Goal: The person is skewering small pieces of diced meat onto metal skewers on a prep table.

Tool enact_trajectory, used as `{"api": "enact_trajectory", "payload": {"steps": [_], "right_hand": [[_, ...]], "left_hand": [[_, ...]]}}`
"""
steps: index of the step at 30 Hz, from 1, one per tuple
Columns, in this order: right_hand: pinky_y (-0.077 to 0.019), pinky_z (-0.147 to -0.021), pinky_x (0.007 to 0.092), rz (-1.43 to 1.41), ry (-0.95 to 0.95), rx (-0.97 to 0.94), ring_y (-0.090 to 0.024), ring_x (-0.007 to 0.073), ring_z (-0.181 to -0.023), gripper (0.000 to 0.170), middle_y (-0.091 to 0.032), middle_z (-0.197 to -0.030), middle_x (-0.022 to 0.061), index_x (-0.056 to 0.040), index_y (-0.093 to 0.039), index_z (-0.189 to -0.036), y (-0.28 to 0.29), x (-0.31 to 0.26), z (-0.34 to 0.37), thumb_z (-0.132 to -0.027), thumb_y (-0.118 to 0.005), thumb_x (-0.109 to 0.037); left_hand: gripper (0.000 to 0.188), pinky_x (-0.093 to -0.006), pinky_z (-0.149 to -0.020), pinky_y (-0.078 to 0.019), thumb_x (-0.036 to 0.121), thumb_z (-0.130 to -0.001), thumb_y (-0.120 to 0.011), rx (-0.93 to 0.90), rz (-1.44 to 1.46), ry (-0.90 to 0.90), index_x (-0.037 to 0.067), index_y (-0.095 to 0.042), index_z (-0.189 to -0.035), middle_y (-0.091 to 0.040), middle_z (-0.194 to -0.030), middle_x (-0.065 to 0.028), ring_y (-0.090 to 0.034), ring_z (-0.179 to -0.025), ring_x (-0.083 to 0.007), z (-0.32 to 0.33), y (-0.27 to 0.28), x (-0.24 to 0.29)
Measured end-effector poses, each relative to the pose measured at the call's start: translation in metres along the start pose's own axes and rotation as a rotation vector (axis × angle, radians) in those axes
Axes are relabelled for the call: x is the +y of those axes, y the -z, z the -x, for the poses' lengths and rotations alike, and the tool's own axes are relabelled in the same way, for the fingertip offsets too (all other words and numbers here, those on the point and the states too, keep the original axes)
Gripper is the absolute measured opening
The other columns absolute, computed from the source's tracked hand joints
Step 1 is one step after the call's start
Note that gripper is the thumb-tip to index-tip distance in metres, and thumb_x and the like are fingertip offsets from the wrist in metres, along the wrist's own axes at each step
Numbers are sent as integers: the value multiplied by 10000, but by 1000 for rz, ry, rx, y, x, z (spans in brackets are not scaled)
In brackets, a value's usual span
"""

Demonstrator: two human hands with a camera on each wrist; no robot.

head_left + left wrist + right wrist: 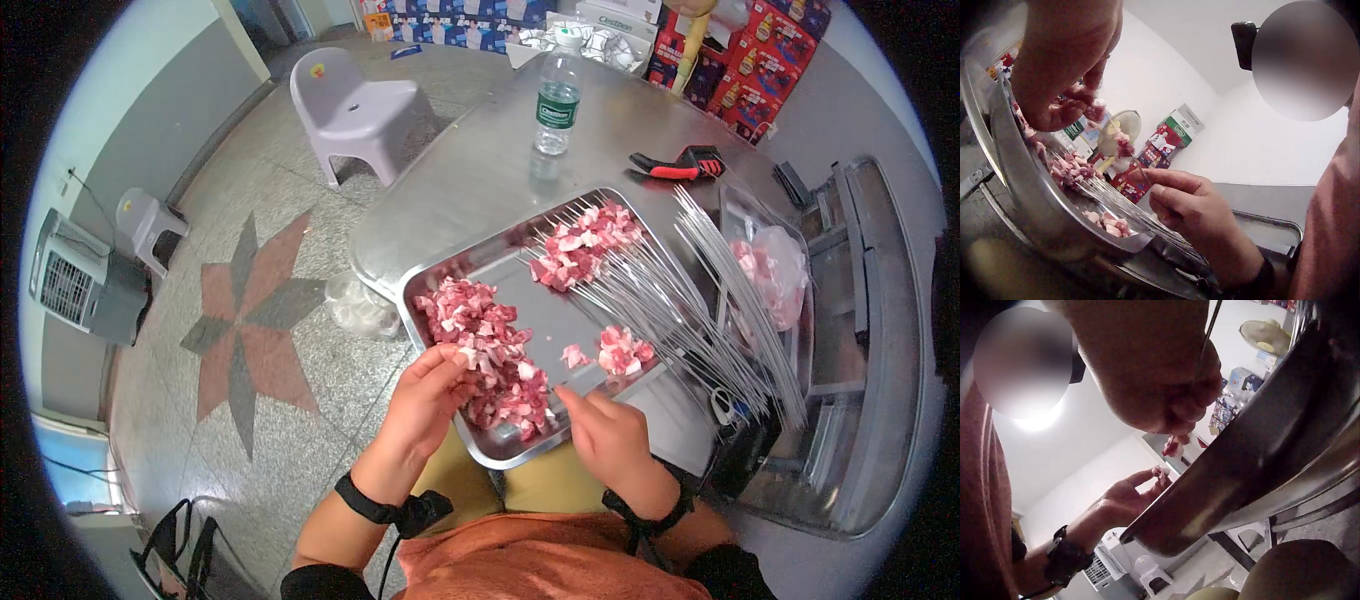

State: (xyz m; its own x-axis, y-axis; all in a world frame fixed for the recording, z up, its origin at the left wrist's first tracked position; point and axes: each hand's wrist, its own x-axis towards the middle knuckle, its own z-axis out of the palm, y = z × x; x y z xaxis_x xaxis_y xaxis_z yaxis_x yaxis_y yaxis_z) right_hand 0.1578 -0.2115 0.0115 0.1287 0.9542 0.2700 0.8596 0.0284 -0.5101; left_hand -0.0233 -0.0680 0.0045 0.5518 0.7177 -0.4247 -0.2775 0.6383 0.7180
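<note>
My left hand [430,395] is over the heap of diced raw meat [480,325] at the tray's left side, pinching a meat piece [1096,111] between thumb and fingers. Lower right of it, my right hand [612,440] grips a thin metal skewer [1212,325]. Meat chunks [1124,144] are threaded near its tip, which points toward the left hand. Both hands work above the steel tray [500,462]. Inside it lie loaded meat skewers [585,245] at the back right and a smaller clump of meat [625,350] nearer the right hand.
Many bare skewers [740,300] lie along the tray's right side. Beyond are a bagged portion of meat [775,270], a water bottle [557,100] and a black-and-red tool [680,163] on the metal table [450,190]. A plastic chair [350,110] stands behind left.
</note>
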Motion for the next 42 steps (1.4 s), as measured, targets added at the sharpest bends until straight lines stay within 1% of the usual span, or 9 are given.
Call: {"api": "enact_trajectory", "payload": {"steps": [1,5,12,17,21,30,36,38,42], "right_hand": [[-449,-488,381,-21,13,-1,-532,274,-544,380,-484,-674,74,-108,-551,-1129,1,-2,3,-749,-556,-85],[-445,-475,362,-47,63,0,-525,257,-528,418,-472,-685,65,-106,-552,-1143,3,-10,8,-727,-575,-76],[-441,-476,361,-26,96,-10,-516,247,-519,438,-463,-689,62,-81,-547,-1152,6,-15,3,-716,-584,-56],[-436,-471,355,-24,121,4,-515,234,-521,443,-464,-689,61,-54,-541,-1154,7,-14,2,-712,-570,-64],[-435,-471,347,3,128,15,-512,223,-521,454,-461,-681,54,-51,-538,-1160,6,-13,1,-706,-564,-68],[-443,-483,342,2,130,40,-512,216,-524,438,-456,-668,52,-57,-552,-1144,6,-10,0,-706,-568,-64],[-448,-492,345,-43,113,34,-520,232,-537,415,-470,-686,62,-65,-552,-1145,4,-11,2,-730,-565,-59],[-447,-493,346,-50,109,23,-524,233,-542,419,-476,-693,62,-63,-549,-1148,4,-10,2,-730,-568,-59],[-448,-494,346,-41,115,30,-523,234,-543,431,-474,-693,63,-63,-543,-1155,3,-10,2,-726,-572,-60]], "left_hand": [[71,-279,-756,-463,109,-849,-574,-78,80,21,85,-564,-915,-589,-898,-11,-566,-814,-130,-2,4,0],[99,-251,-694,-465,120,-852,-582,-6,139,-42,84,-538,-934,-564,-818,-4,-551,-745,-119,2,-12,-4],[90,-223,-656,-462,111,-857,-579,-22,158,-31,63,-542,-923,-561,-818,-8,-530,-715,-104,6,-22,-4],[93,-195,-599,-431,120,-851,-594,60,0,-133,46,-571,-902,-581,-772,-5,-525,-665,-79,8,-28,-4],[102,-189,-591,-420,122,-847,-601,92,-57,-147,41,-585,-907,-595,-757,-10,-529,-656,-69,8,-28,-6],[113,-194,-602,-423,146,-856,-583,3,-122,-85,48,-588,-910,-602,-779,-3,-531,-679,-63,8,-33,9],[72,-197,-596,-414,120,-848,-563,-13,-200,-194,56,-596,-854,-573,-758,25,-519,-659,-66,-1,-26,-2],[66,-198,-589,-413,99,-849,-550,74,-169,-217,60,-599,-829,-576,-755,18,-512,-640,-69,1,-32,-2],[64,-202,-580,-417,84,-850,-540,108,-102,-190,53,-597,-855,-579,-753,3,-514,-634,-74,-1,-32,-7]]}}
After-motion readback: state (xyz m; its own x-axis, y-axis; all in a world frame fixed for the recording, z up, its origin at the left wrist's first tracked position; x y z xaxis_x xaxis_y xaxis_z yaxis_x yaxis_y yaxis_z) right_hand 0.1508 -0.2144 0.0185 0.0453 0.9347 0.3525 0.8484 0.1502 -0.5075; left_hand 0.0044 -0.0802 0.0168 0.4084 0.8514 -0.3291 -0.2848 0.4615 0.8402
